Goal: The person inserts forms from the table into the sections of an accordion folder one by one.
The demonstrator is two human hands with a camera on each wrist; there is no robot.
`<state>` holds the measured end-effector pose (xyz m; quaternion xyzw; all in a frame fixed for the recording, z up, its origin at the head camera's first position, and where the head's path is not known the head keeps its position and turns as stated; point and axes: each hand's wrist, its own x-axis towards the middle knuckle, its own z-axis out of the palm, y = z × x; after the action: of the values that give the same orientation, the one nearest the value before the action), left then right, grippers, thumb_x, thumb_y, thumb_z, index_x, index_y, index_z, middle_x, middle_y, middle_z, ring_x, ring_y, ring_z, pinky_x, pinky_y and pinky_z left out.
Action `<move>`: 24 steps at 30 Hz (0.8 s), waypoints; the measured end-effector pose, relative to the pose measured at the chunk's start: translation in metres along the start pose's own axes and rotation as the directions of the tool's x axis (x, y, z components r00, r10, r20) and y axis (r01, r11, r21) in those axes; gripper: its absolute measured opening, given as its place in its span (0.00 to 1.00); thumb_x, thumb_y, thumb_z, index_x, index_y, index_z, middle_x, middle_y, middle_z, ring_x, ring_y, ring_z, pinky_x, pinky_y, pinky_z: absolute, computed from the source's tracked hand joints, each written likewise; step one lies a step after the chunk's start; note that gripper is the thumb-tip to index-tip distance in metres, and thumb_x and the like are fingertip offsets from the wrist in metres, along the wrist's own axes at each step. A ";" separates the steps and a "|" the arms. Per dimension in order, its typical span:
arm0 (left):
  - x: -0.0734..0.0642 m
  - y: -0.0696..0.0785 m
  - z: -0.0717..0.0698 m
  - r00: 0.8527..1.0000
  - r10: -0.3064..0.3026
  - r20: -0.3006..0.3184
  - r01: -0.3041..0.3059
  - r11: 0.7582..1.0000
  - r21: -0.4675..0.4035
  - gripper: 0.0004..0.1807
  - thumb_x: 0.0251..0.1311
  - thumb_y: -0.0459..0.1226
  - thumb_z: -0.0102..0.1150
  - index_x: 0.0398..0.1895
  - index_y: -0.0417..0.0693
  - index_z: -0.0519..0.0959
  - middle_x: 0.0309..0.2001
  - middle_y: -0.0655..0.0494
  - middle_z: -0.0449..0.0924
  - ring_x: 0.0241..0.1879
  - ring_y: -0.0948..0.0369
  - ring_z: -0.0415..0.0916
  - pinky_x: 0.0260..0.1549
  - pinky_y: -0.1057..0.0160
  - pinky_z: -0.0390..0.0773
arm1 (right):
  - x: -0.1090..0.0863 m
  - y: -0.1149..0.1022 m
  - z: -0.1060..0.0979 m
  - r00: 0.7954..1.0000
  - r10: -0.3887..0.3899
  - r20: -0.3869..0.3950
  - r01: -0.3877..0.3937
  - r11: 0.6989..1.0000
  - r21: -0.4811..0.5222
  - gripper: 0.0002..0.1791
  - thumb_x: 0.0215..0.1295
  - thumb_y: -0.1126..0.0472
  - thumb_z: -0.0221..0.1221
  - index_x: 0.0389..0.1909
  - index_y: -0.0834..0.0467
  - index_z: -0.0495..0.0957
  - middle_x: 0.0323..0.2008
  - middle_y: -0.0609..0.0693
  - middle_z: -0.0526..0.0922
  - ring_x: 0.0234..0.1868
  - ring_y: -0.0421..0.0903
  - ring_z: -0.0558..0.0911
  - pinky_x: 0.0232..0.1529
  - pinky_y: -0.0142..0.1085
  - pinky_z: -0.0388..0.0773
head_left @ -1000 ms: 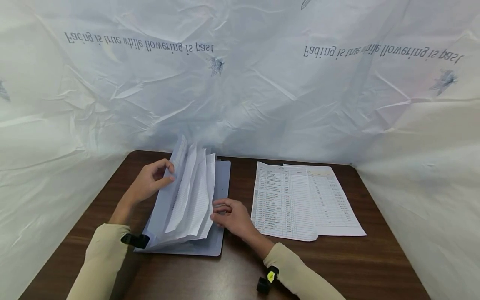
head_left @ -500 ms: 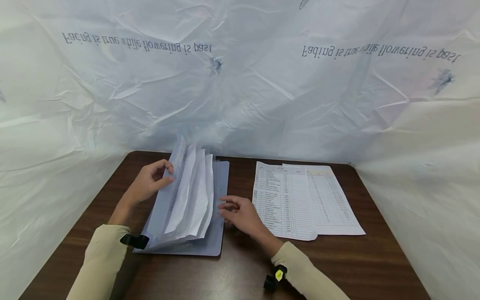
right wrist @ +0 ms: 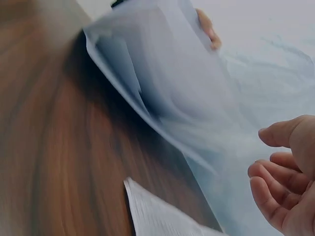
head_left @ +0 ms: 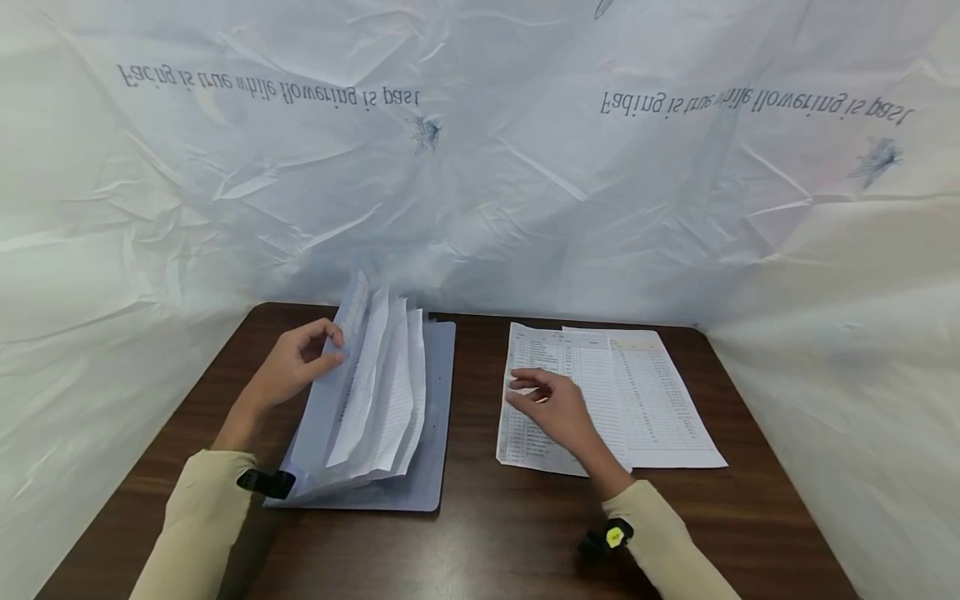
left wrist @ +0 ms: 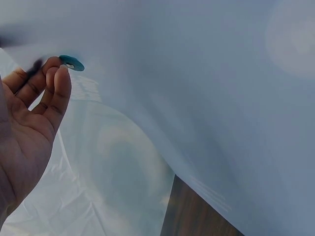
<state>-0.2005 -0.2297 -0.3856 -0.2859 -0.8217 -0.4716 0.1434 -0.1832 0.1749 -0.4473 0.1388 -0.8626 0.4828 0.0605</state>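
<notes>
Folder (head_left: 444, 400), blue-grey and partly open, lies on the left part of the dark wooden table (head_left: 480, 542), its cover raised and several white sheets (head_left: 393, 400) fanned upright inside. The left hand (head_left: 288, 367) pinches the raised cover's outer edge, thumb and curled fingers on its upper half; the folder's bulk extends to the right of that grip and below it. Only the left wrist view shows a teal disc (left wrist: 74, 63) right at those fingertips. The right wrist view, blurred, looks into the gap at the folder's near end, which the head view shows less clearly.

The right hand (head_left: 555, 408) is well apart from the folder, to its right, thumb parted from loosely bent fingers and gripping nothing. From the head it overlaps the left one of two printed sheets (head_left: 660, 400); the right wrist view shows its fingertips clear of the paper. Both arms wear pale sleeves (head_left: 202, 508) with black straps. Behind the table hangs creased white sheeting (head_left: 480, 208) with lettering.
</notes>
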 end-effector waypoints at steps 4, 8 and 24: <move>-0.001 0.000 0.001 1.000 0.006 -0.005 -0.006 1.000 0.000 0.08 0.59 0.20 0.61 0.39 0.33 0.74 0.30 0.54 0.70 0.24 0.69 0.63 0.22 0.66 0.66 | -0.003 0.014 -0.020 0.996 0.051 -0.073 -0.058 0.994 -0.098 0.23 0.63 0.55 0.71 0.58 0.57 0.82 0.46 0.53 0.88 0.42 0.48 0.86 0.40 0.38 0.82; -0.002 0.001 0.003 1.000 0.017 -0.016 -0.017 1.000 0.006 0.08 0.59 0.20 0.61 0.38 0.33 0.74 0.30 0.54 0.70 0.24 0.68 0.64 0.22 0.66 0.66 | -0.006 0.033 -0.036 0.986 0.097 -0.137 -0.121 0.976 -0.181 0.25 0.63 0.55 0.71 0.59 0.59 0.81 0.48 0.55 0.87 0.44 0.51 0.86 0.40 0.41 0.83; -0.011 0.008 0.008 0.999 -0.002 -0.037 0.002 1.000 0.002 0.07 0.58 0.20 0.61 0.38 0.32 0.74 0.30 0.54 0.71 0.24 0.68 0.63 0.23 0.66 0.66 | -0.037 0.084 -0.081 0.941 0.233 -0.244 -0.305 0.898 -0.317 0.29 0.63 0.54 0.70 0.62 0.62 0.78 0.54 0.62 0.85 0.49 0.58 0.85 0.44 0.49 0.82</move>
<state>-0.1861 -0.2235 -0.3897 -0.2764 -0.8196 -0.4761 0.1584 -0.1755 0.2921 -0.4814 -0.0444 -0.9350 0.3365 0.1030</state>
